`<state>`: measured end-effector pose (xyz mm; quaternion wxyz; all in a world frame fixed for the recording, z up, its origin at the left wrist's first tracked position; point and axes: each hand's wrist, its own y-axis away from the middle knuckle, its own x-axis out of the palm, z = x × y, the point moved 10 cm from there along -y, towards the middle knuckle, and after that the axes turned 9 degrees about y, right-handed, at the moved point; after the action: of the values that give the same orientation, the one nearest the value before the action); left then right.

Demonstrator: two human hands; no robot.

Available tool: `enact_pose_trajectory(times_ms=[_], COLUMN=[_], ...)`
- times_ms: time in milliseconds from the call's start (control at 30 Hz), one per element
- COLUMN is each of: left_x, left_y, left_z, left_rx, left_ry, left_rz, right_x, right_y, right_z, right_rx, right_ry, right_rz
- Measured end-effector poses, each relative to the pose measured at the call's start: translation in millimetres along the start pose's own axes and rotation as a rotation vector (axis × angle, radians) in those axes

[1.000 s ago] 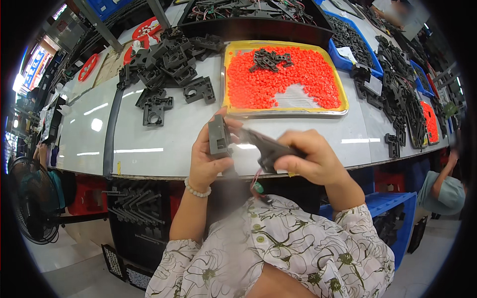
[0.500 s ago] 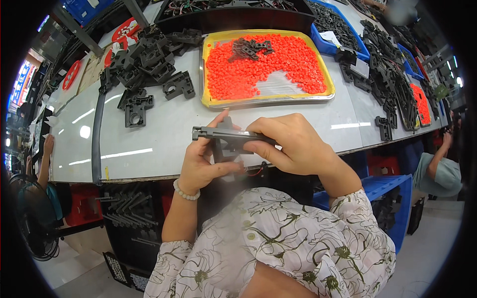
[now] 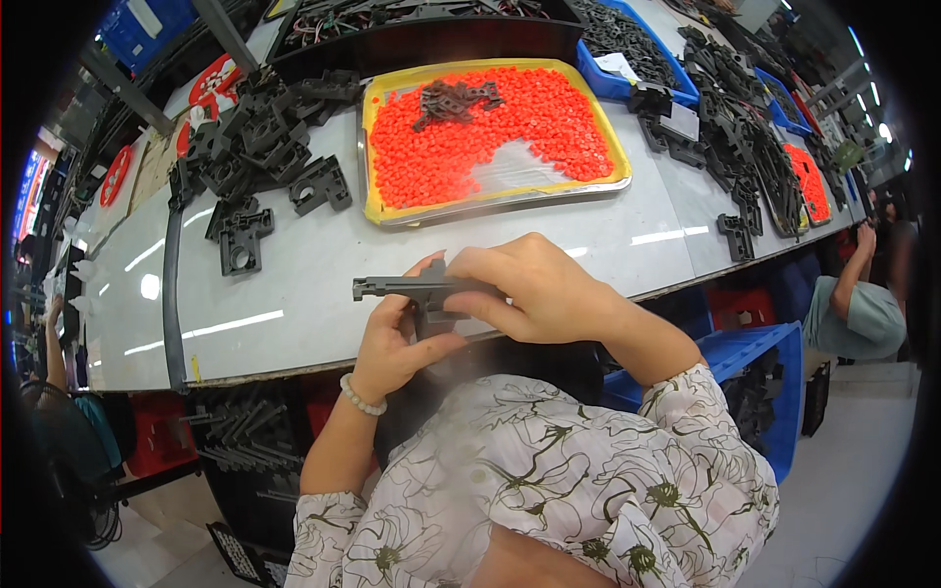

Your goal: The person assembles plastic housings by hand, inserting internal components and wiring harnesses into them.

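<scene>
In front of my body, close to the table's near edge, both hands hold dark grey plastic parts. My left hand [image 3: 388,350] is closed round a blocky grey plastic bracket [image 3: 432,319], thumb on the near side. My right hand [image 3: 537,291] pinches a long, flat grey plastic bar [image 3: 387,286] between thumb and fingers. This bar lies across the bracket's top, its notched end sticking out to the left. The two parts touch; whether they are locked together I cannot tell. My right fingers cover the bar's right end.
Beyond my hands stands a metal tray [image 3: 510,200] lined in yellow, holding small red plastic pieces and a few grey parts [image 3: 453,103]. Grey brackets [image 3: 260,137] are heaped at left. Blue bins [image 3: 642,93] and more grey parts [image 3: 745,167] lie right. Another person [image 3: 853,314] works far right.
The view has shifted, so the table contents sit further left. My right fingers have moved further left along the bar, over the bracket. A red wire by my left thumb no longer shows.
</scene>
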<state>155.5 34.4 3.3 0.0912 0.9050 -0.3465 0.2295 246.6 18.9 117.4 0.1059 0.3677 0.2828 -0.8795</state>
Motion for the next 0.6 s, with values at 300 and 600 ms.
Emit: enact_pose_trajectory(times_ms=[300, 600], left_x=[-23.8, -20.7], left_y=[-10.8, -10.8], left_z=[14.5, 6.2], left_rx=[0.120, 0.192], left_ry=[0.367, 0.273], left_rz=[-0.082, -0.110], right_x=[-42.2, -60.6], right_y=[-18.5, -73.6], right_z=[-144.1, -242.2], right_rx=[0.461, 0.490], right_ry=[-0.029, 0.620], right_rz=[0.004, -0.200])
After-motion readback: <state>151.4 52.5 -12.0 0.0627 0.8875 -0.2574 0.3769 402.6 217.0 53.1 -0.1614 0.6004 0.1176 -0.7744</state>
